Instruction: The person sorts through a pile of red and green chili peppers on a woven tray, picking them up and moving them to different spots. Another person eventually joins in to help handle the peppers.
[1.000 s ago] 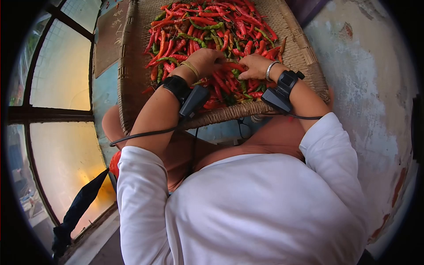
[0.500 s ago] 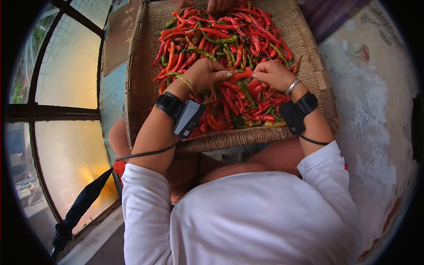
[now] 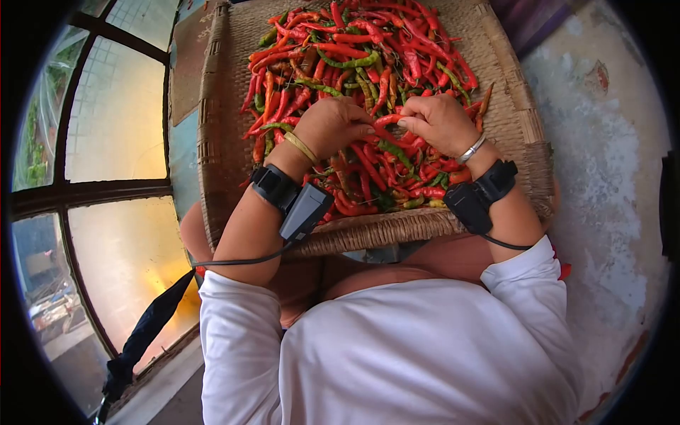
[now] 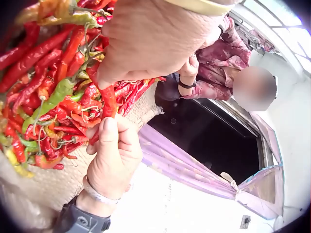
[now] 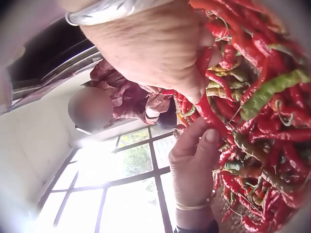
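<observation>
A red chili pepper (image 3: 388, 119) spans the gap between the two hands, above a heap of chilies (image 3: 418, 53). My left hand (image 3: 331, 129), with a yellow bangle at its wrist, pinches one end between thumb and fingers. The other end is pinched by my right hand (image 3: 445, 126), which wears a silver bangle. In the left wrist view the held chili (image 4: 109, 101) is bright red and slightly bent. Fingers cover both its ends. A long green chili (image 5: 272, 92) lies on the heap near the hands in the right wrist view.
The heap lies in a woven tray (image 3: 520, 106) with a thick braided rim, over the person's lap. Another person in a patterned pink top (image 4: 223, 58) is across from it. A window (image 3: 117, 120) stands at left, a folded dark umbrella (image 3: 152, 319) below it, a worn wall (image 3: 602, 177) at right.
Both hands were lower in the heap and have come up with the red chili stretched between them. Another person's hands, seen at the tray's far end half a second ago, have left the head view.
</observation>
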{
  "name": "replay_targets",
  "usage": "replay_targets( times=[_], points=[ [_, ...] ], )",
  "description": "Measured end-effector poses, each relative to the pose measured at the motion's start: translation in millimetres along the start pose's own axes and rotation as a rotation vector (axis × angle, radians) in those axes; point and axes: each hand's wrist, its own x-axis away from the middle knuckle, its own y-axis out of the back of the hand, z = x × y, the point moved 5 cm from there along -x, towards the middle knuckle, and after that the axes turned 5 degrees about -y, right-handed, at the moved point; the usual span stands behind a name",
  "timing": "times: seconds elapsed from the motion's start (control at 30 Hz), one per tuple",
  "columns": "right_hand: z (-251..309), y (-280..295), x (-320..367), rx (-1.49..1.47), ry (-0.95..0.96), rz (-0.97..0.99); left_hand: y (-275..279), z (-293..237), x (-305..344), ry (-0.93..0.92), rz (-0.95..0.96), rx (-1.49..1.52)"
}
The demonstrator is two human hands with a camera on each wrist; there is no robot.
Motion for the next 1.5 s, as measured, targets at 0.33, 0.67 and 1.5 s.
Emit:
replay_targets(
  times=[0.33, 0.67, 1.5],
  points=[
    [-2, 6, -1, -0.21, -0.139, -0.08, -10, 14, 10, 0.516, 0.27, 0.656],
    [2, -33, 3, 0.131, -0.177, 0.274, 53, 32, 9, 0.371, -0.696, 1.052],
    [-15, -16, -4, -0.651, -0.41, 0.062, 34, 29, 13, 0.557, -0.035, 0.695]
  ],
)
